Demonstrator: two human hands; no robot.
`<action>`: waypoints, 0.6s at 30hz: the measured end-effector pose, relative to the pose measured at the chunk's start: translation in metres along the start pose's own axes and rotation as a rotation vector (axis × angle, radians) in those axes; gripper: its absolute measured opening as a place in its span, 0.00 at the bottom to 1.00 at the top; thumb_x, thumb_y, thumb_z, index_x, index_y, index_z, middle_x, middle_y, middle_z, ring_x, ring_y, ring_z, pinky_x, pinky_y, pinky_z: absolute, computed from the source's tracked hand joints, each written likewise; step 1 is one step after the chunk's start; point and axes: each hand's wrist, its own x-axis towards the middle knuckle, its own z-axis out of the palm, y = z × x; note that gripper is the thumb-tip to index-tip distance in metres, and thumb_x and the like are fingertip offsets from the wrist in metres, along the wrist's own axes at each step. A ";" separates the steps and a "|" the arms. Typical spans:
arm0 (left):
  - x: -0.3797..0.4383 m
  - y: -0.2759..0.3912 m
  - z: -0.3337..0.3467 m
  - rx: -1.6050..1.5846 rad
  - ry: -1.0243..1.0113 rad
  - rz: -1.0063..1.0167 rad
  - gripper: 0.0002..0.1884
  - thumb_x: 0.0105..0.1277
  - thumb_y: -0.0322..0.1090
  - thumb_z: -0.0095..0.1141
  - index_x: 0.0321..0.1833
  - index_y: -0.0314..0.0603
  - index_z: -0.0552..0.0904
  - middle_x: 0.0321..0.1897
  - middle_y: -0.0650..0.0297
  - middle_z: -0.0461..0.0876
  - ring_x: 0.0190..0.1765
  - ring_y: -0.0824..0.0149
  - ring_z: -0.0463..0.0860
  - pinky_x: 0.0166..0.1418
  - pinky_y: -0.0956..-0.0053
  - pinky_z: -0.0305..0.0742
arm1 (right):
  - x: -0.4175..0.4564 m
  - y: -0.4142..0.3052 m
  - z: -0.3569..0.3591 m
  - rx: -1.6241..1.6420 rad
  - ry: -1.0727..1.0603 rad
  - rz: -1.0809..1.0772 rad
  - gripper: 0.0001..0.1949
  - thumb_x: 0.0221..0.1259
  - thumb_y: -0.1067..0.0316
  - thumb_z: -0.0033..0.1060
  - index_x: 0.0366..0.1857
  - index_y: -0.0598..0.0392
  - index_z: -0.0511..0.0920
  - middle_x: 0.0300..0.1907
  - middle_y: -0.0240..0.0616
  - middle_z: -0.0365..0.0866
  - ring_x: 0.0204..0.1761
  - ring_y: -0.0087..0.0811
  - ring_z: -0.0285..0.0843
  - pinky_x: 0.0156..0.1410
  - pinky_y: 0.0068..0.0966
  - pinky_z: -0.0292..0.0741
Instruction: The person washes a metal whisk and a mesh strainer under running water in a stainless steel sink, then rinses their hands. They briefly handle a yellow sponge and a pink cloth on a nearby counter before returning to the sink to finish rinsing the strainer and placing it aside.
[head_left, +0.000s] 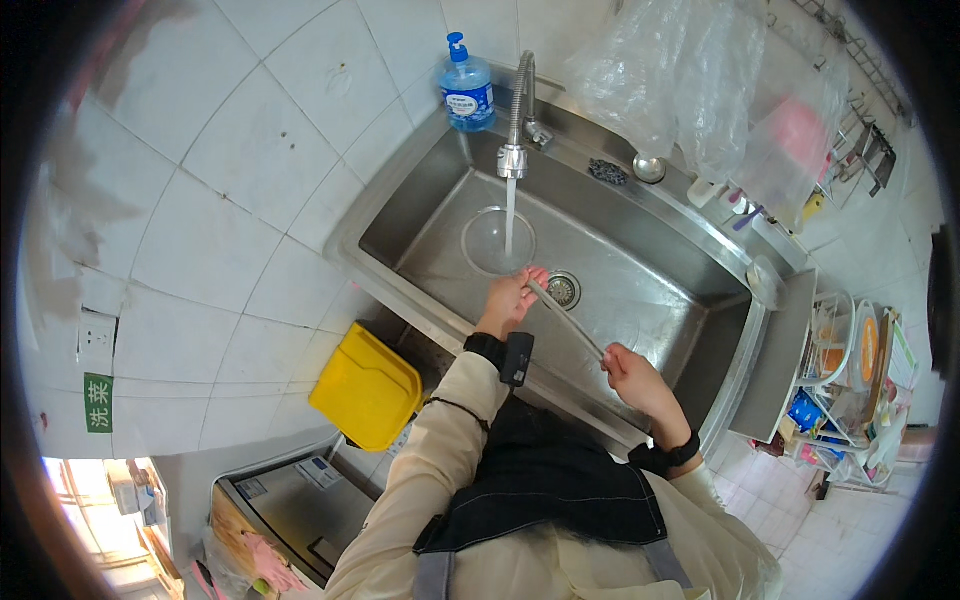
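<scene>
Over a stainless steel sink (630, 285), my left hand (514, 300) grips the upper end of a thin, pale, stick-like utensil (566, 319); I cannot tell its exact kind. My right hand (626, 375) holds its lower end, so it slants between both hands. Water runs from the flexible-neck faucet (513, 161) just beyond my left hand. The stream falls into a round transparent bowl or lid (487, 240) on the sink floor. Beside my left hand lies the drain strainer (563, 289).
A blue pump bottle (469, 97) stands at the sink's back left corner. A scouring pad (608, 172) and a metal ladle (649, 169) rest on the back ledge, near hanging plastic bags (675, 82). A yellow bin (367, 390) is left of my left arm; a loaded rack (832, 397) stands right.
</scene>
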 end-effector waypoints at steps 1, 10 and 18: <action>-0.005 -0.002 0.003 -0.014 0.008 -0.021 0.14 0.72 0.27 0.41 0.57 0.26 0.66 0.57 0.46 0.71 0.61 0.53 0.74 0.63 0.62 0.74 | -0.005 0.003 0.000 -0.005 -0.025 0.008 0.11 0.71 0.62 0.40 0.38 0.59 0.71 0.30 0.50 0.80 0.35 0.50 0.80 0.39 0.39 0.74; -0.015 -0.043 -0.001 0.092 -0.207 -0.034 0.20 0.70 0.24 0.42 0.64 0.28 0.62 0.59 0.50 0.70 0.62 0.59 0.73 0.66 0.62 0.69 | 0.023 0.036 0.019 1.382 -0.437 0.379 0.13 0.72 0.62 0.42 0.53 0.56 0.68 0.26 0.37 0.76 0.22 0.28 0.77 0.26 0.24 0.72; -0.093 -0.010 -0.017 0.202 0.045 -0.231 0.23 0.66 0.34 0.55 0.62 0.39 0.68 0.58 0.59 0.69 0.63 0.62 0.67 0.63 0.61 0.68 | 0.005 0.058 0.053 -0.031 0.266 -0.085 0.19 0.70 0.61 0.44 0.60 0.59 0.69 0.34 0.57 0.79 0.30 0.51 0.79 0.37 0.38 0.76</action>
